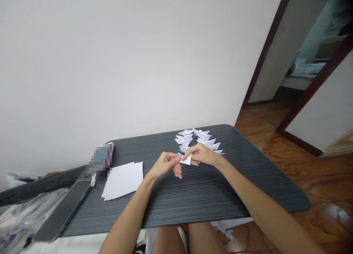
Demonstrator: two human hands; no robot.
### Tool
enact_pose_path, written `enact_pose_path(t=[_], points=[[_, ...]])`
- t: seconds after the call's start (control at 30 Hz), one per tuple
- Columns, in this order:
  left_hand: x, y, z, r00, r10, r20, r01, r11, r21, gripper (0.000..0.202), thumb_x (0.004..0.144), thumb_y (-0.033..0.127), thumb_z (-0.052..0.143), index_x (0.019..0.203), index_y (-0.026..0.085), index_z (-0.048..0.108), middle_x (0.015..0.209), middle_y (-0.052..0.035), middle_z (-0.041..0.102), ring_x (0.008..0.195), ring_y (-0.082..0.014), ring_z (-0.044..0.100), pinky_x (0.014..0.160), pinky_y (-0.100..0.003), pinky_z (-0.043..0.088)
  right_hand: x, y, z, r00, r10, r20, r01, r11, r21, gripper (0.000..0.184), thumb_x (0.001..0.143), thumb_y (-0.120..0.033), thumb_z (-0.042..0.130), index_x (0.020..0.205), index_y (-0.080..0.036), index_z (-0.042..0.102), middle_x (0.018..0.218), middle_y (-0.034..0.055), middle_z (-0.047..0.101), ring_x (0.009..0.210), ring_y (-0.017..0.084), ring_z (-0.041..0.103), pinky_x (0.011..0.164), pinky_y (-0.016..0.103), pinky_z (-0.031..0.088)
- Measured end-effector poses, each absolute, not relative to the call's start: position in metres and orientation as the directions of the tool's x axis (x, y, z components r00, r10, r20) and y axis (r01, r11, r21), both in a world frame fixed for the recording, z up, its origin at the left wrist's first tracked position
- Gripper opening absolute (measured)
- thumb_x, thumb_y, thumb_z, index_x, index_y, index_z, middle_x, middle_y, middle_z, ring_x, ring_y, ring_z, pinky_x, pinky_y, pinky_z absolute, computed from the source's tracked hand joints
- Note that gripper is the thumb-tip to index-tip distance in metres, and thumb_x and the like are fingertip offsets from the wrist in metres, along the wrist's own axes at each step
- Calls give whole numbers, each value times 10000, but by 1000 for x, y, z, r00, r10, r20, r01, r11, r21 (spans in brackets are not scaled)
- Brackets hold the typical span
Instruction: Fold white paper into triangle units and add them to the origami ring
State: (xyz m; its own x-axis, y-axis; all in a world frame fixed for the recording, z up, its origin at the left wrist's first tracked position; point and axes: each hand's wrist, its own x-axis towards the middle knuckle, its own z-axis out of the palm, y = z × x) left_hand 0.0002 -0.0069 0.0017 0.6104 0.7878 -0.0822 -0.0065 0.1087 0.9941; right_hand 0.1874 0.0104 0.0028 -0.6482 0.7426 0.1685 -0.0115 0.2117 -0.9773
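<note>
A small folded white paper is held between my two hands, above the dark table. My left hand pinches its left corner between thumb and forefinger, the other fingers curled loosely below. From the right, my right hand grips the same paper with thumb and fingers. Just beyond my hands stand several white folded paper boats in two rows, partly hidden by my right hand. A stack of white paper sheets lies to the left of my left hand.
The dark wood-grain table stands against a white wall. At its left end lie a dark flat device with a white plug and a blurred-out packet. Paper scraps are on the floor below. A doorway opens at the right.
</note>
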Motion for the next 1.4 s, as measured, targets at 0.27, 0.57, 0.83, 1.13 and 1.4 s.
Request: enact_pose_path(t=[0.27,0.57,0.83,1.13,1.4], points=[[4,-7,-2,553,832,-50,-1,61,998,357,701,431,587,691,77,547,513,-55,622,447,-161,615,419,-224,479,193,11,7,-696,700,160,81,298,-951,281,696,-125,487,916,-116,661,531,-25,507,457,54,448,443,179,343],[4,-12,1,453,880,142,178,-245,953,340,789,387,478,665,84,567,536,-60,625,456,-133,600,474,-233,499,189,12,7,-625,776,86,120,204,-972,438,704,-290,582,1079,-68,542,521,-4,577,468,91,526,458,193,381],[3,-12,0,479,861,172,231,-312,921,347,811,380,438,682,92,583,552,-57,628,458,-119,591,487,-220,493,184,11,7,-513,853,92,168,205,-964,260,698,-300,586,847,-88,601,384,-43,508,336,61,427,380,183,320],[1,-13,-1,533,810,245,350,-474,808,315,829,321,403,638,127,560,542,-30,617,460,-97,564,490,-192,441,185,15,-1,-538,837,99,90,173,-981,191,673,-292,613,708,-107,578,360,-37,515,319,59,435,368,175,277],[0,-13,1,568,788,237,403,-517,755,351,846,319,382,609,126,555,463,-3,566,379,-64,490,457,-171,391,177,6,3,-593,795,126,78,213,-974,176,737,-274,547,712,-103,581,417,0,572,359,63,429,411,188,307]])
